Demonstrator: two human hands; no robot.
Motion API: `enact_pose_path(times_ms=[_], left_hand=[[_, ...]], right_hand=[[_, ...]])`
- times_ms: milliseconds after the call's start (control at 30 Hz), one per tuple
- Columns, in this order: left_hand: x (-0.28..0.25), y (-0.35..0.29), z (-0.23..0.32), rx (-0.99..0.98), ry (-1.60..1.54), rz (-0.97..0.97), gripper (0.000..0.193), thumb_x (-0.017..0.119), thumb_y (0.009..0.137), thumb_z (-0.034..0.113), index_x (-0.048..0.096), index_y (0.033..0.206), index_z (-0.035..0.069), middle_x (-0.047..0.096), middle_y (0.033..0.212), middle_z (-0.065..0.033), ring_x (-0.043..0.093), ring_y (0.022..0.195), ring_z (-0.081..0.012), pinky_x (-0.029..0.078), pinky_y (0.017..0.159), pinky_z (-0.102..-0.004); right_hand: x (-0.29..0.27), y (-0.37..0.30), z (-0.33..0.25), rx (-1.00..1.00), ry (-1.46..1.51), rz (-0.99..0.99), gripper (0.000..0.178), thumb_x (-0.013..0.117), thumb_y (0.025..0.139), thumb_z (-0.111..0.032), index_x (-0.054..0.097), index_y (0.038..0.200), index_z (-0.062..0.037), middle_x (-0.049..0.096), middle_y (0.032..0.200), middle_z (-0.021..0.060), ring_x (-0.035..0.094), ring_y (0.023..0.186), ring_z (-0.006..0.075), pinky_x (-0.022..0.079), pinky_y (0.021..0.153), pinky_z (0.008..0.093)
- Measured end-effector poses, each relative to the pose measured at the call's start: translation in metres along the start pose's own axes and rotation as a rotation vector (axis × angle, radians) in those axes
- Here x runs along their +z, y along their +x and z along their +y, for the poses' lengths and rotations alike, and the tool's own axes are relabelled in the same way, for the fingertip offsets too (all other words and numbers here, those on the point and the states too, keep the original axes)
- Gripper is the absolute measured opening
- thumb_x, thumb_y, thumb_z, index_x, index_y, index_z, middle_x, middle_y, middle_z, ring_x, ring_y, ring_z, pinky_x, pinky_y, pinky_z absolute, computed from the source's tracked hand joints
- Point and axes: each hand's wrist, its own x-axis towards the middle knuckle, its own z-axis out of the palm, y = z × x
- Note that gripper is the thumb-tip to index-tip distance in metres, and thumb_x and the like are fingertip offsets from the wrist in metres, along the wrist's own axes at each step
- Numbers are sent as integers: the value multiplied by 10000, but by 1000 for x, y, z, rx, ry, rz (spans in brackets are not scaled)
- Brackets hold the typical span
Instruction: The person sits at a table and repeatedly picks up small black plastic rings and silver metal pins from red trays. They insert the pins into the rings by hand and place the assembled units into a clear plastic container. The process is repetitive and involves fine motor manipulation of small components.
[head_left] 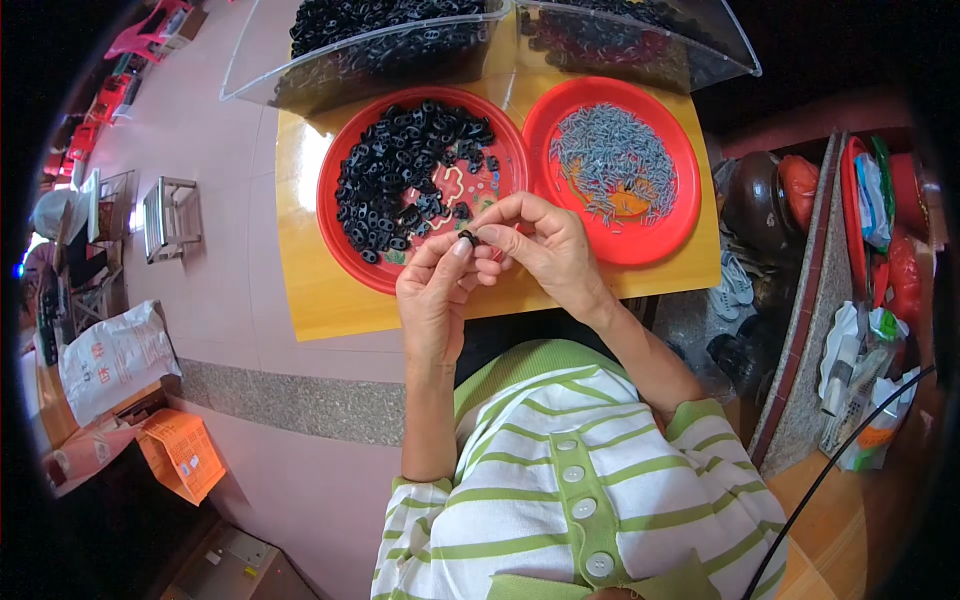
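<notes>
A left hand (437,290) and right hand (540,245) pinch one small black part (466,237) between fingertips above a yellow table (320,290); its shape is hard to make out. Two red plates hold black parts (400,170) and grey pins (612,160), too many to count. Two clear bins (380,60) are cut off.

Bright daylight from left, glare on table (300,160); fisheye bend + dark vignette at edges; centre sharp.

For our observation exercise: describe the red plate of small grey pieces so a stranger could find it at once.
Start at the yellow table, where two round red plates sit side by side. Take the plate on the person's right, beyond the right hand. It holds thin grey pieces, whereas the left plate holds chunky black pieces.
</notes>
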Motion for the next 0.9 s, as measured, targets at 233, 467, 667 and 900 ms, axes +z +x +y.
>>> enact_pose_path(times_ms=[233,467,667,900], left_hand=[[6,-4,0,99,197,35,118,569,886,32,597,973,-42,661,822,-119,635,672,-145,515,602,-237],[6,0,6,83,293,19,104,572,885,42,601,941,-40,656,791,-107,627,646,-136,503,586,-229],[7,0,12,-8,155,-28,91,569,883,38,602,921,-38,655,776,-111,634,662,-140,507,606,-234],[5,-1,6,67,297,-4,111,570,883,45,591,953,-38,650,785,-117,627,648,-145,495,578,-235]], right_hand=[[3,-6,2,21,16,38,102,595,887,-82,605,912,16,618,793,5,571,715,39,478,625,197],[4,-8,7,13,107,27,107,591,890,-73,599,955,12,628,839,25,588,736,57,492,637,202],[-1,-9,0,31,83,-1,126,590,893,-86,605,978,6,638,854,33,600,742,72,495,633,205],[-2,-8,-5,29,-48,-13,126,585,898,-97,601,955,14,636,823,26,592,718,59,492,622,208]])
